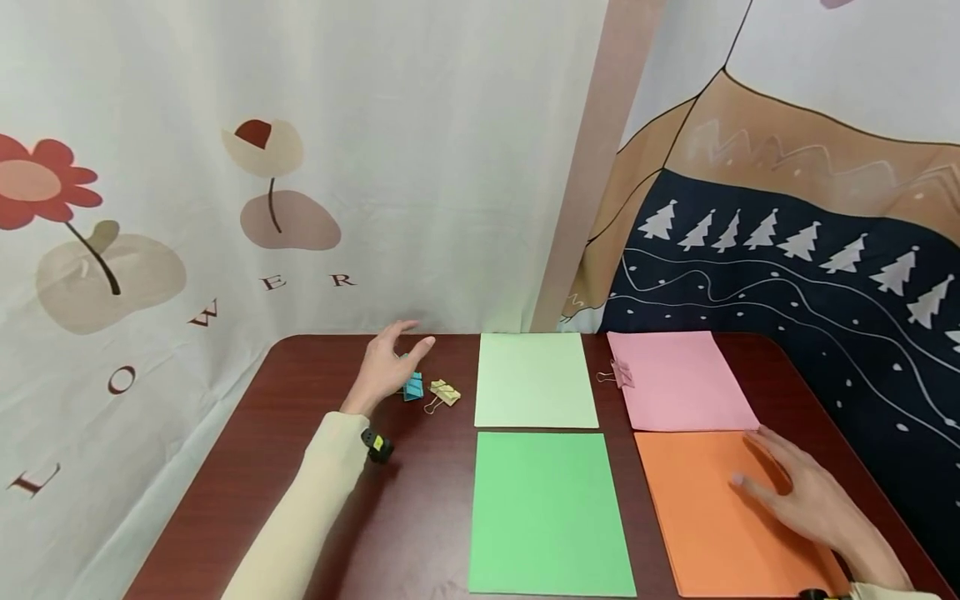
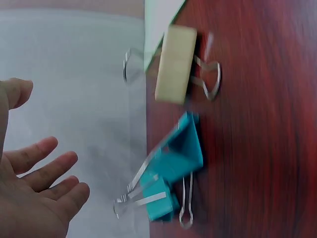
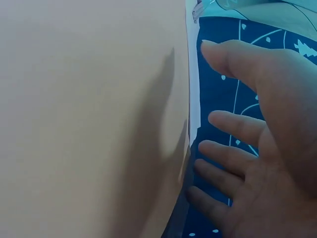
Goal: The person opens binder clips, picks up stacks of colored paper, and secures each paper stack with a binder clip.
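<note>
My left hand (image 1: 384, 367) hovers with spread fingers just above two teal binder clips (image 2: 173, 158) at the back left of the table. Beside them lies a pale yellow binder clip (image 1: 446, 392), its wire handles folded out. No clip is between the left fingers in the left wrist view. Over the right side of the orange paper (image 1: 705, 508) is my right hand (image 1: 806, 496), fingers apart and holding nothing; whether it touches the sheet I cannot tell. Behind that sheet, a pink binder clip (image 1: 622, 374) grips the left edge of the pink paper (image 1: 686, 379).
A pale green paper (image 1: 534, 379) and a brighter green paper (image 1: 547, 512) lie one behind the other mid-table. The dark red-brown table (image 1: 420, 508) backs onto a printed curtain (image 1: 420, 167), with a navy patterned cloth (image 1: 787, 250) on the right.
</note>
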`<move>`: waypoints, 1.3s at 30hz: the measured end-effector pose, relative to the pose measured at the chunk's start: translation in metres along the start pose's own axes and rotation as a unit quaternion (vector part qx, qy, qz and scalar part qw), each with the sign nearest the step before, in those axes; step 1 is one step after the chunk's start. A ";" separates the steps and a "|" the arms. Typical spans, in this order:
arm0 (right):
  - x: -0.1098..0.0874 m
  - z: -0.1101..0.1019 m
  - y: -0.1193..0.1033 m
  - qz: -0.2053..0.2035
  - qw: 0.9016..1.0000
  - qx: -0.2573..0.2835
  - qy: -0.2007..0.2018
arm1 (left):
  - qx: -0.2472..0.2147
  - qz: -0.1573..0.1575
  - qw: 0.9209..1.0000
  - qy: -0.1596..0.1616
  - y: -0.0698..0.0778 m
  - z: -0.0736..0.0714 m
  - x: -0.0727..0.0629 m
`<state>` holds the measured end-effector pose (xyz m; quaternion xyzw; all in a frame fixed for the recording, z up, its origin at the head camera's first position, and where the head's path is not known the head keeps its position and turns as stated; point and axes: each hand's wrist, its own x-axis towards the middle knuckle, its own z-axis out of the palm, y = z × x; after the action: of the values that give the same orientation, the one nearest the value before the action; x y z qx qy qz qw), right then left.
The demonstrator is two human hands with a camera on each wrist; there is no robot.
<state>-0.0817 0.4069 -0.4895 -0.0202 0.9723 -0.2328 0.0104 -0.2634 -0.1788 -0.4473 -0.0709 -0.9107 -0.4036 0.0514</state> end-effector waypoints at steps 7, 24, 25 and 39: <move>-0.009 0.007 0.004 0.008 1.000 -0.004 -0.018 | -0.006 -0.052 0.999 -0.007 -0.025 -0.014 0.003; -0.007 0.007 0.002 0.033 0.999 -0.015 -0.028 | 0.024 -0.110 0.993 -0.026 -0.057 -0.017 0.017; -0.006 0.007 0.001 0.032 0.999 -0.012 -0.023 | 0.030 -0.108 0.993 -0.020 -0.057 -0.016 0.018; 0.002 0.008 -0.013 0.016 0.998 -0.042 0.033 | 0.014 -0.150 0.988 -0.012 -0.058 -0.024 0.023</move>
<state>-0.0834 0.3920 -0.4908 0.0031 0.9813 -0.1916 -0.0185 -0.2951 -0.2330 -0.4698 0.0627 -0.9173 -0.3927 -0.0196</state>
